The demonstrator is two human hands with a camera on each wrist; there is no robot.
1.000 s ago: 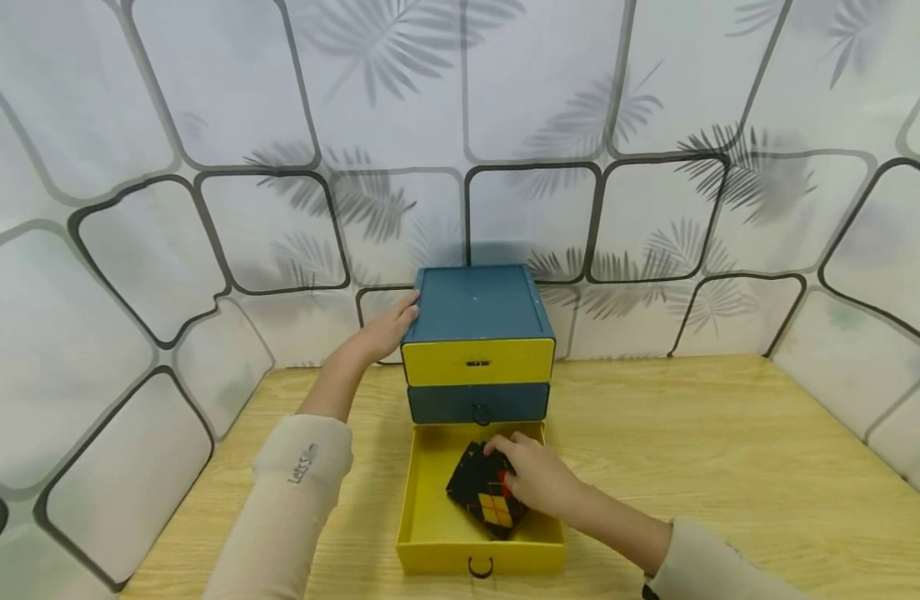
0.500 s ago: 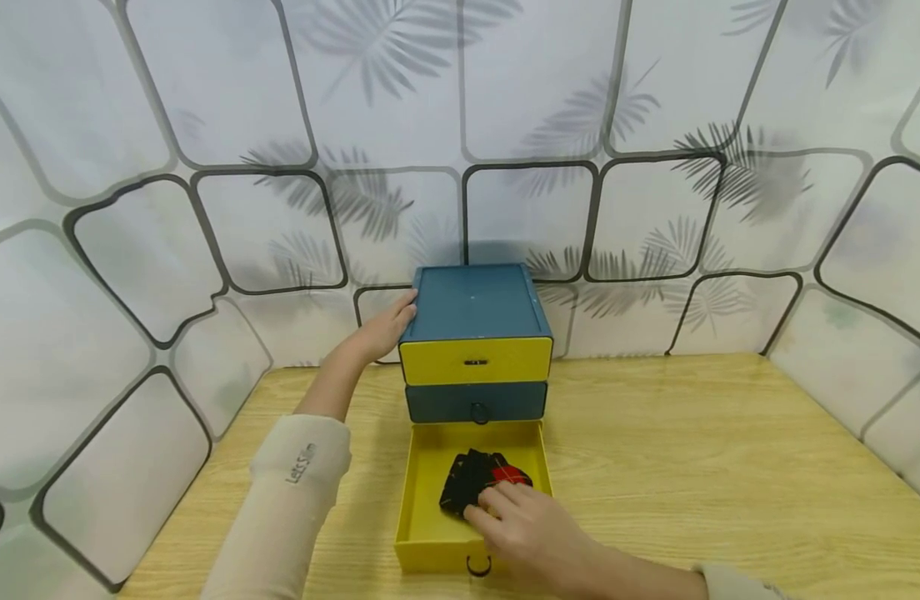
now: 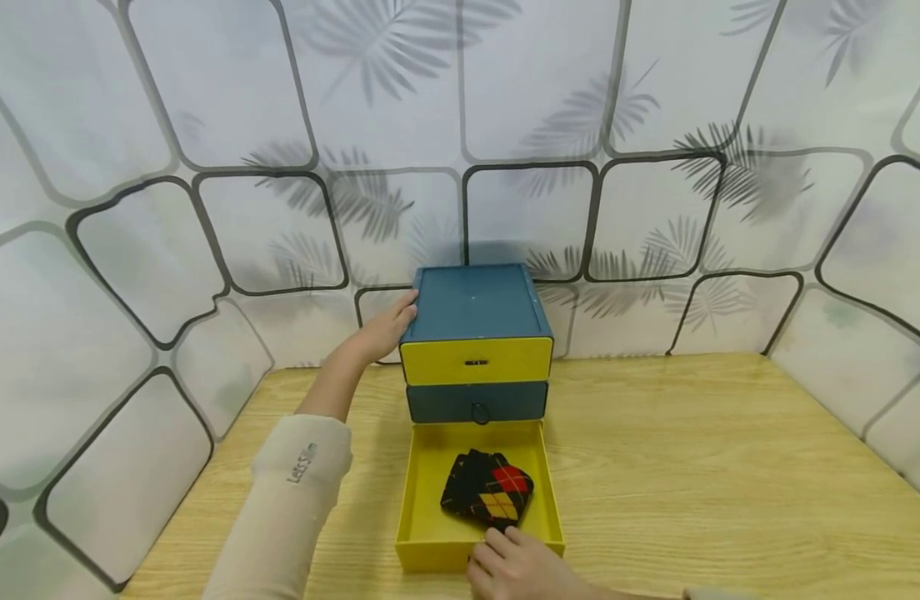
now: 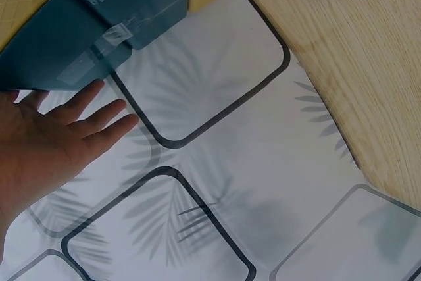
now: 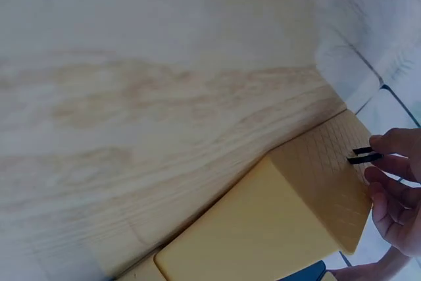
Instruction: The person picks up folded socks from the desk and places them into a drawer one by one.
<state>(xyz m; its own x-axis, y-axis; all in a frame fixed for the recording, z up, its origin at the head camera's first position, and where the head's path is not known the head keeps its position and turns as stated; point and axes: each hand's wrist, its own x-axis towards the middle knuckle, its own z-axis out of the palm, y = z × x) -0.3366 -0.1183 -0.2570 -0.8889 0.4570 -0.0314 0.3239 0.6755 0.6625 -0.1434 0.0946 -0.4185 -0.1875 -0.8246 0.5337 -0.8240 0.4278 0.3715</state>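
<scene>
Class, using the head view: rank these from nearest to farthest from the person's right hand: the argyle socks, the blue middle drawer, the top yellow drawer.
Measured from the right hand, at the open drawer's front edge:
1. Argyle socks, inside the open bottom drawer, just beyond the hand.
2. Blue middle drawer, closed, farther back.
3. Top yellow drawer, closed, highest and farthest.

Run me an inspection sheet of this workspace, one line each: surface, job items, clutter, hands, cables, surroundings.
Surface: light wooden table, bare wood around the unit.
Job items: drawer unit stands at the back of the table; its bottom yellow drawer is pulled fully out, with a folded argyle sock lying inside. The upper two drawers are shut.
Clutter: nothing seen.
Hands: left hand rests flat against the unit's left side, no grip. Right hand is at the open drawer's front, fingers at its black ring handle; a closed grip cannot be confirmed.
Cables: nothing seen.
Surroundings: white backdrop with dark outlined tiles and leaf prints on three sides.
</scene>
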